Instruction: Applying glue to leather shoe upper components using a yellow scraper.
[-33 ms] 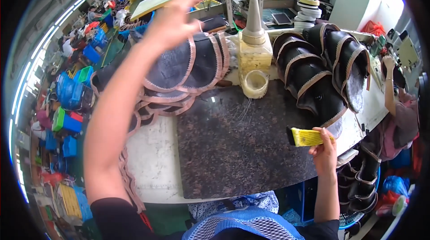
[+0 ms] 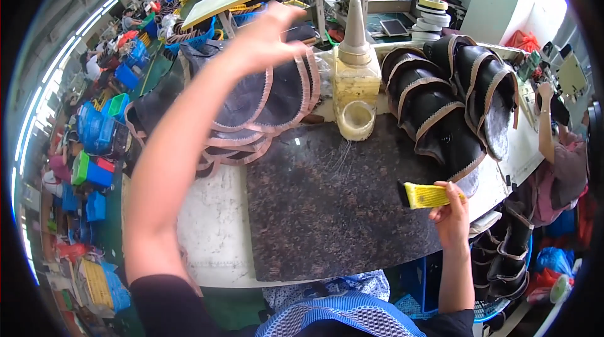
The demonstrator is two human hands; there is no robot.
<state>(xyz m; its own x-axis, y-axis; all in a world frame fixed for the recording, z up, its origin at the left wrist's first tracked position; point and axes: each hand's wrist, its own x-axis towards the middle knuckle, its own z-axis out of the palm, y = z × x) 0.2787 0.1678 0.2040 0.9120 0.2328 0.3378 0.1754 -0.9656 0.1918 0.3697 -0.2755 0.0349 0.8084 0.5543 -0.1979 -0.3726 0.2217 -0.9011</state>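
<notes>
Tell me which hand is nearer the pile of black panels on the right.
Right. The right hand, holding a yellow-handled brush, is just in front of that pile; the left hand is raised well to its left.

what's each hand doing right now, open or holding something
Left hand: open, nothing visible in it.
Right hand: closed on a flat yellow black-tipped brush-like tool.

No readable text, labels, numbers or signs. Yellow-handled brush (image 2: 428,196): any print too small to tell. Cone-topped container (image 2: 357,82), white discs (image 2: 431,21): nothing legible.
</notes>
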